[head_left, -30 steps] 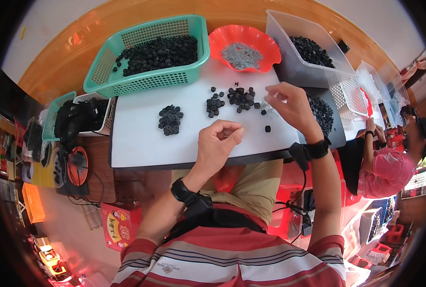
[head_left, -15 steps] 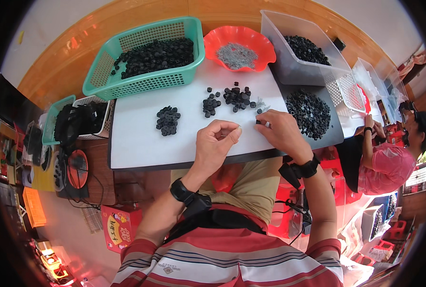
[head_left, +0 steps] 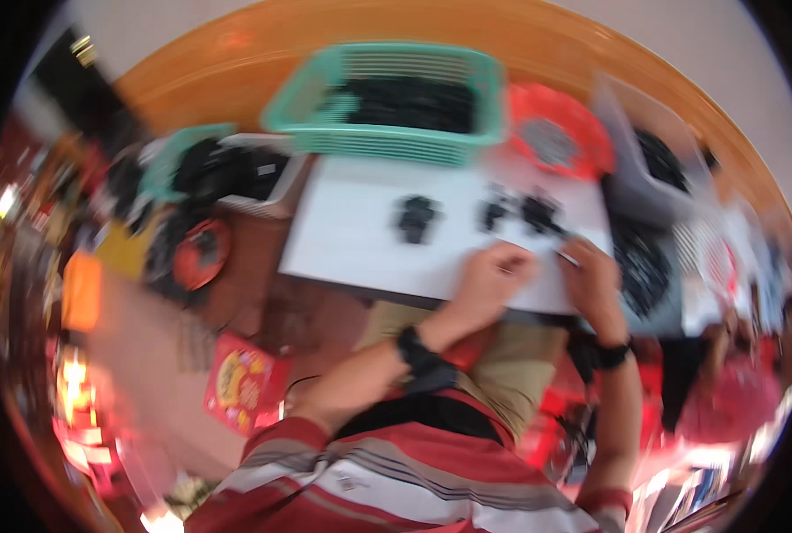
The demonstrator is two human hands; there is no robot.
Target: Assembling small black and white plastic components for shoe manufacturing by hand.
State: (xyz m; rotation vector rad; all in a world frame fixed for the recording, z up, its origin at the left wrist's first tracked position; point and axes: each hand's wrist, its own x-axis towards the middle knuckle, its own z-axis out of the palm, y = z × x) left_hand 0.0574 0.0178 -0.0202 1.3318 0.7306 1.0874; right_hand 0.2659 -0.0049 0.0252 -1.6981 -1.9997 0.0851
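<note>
The whole view is smeared by motion. My left hand is over the front of the white work surface, its thumb and fingers closed together; whatever lies between them is hidden. Just to its right, my right hand is also closed, with a small pale streak at its fingertips that is too blurred to name. Beyond my hands lie a left pile of small black round parts, a smaller middle group of black parts and a right pile of black parts.
A green basket of black parts stands at the back, beside a red scalloped bowl of small grey pieces. A clear bin and a dark tray of black parts are to the right. Another person sits at far right.
The whole view has swung, so the table and baskets appear farther right and tilted. My hands stay close together over the front of the table, both still closed.
</note>
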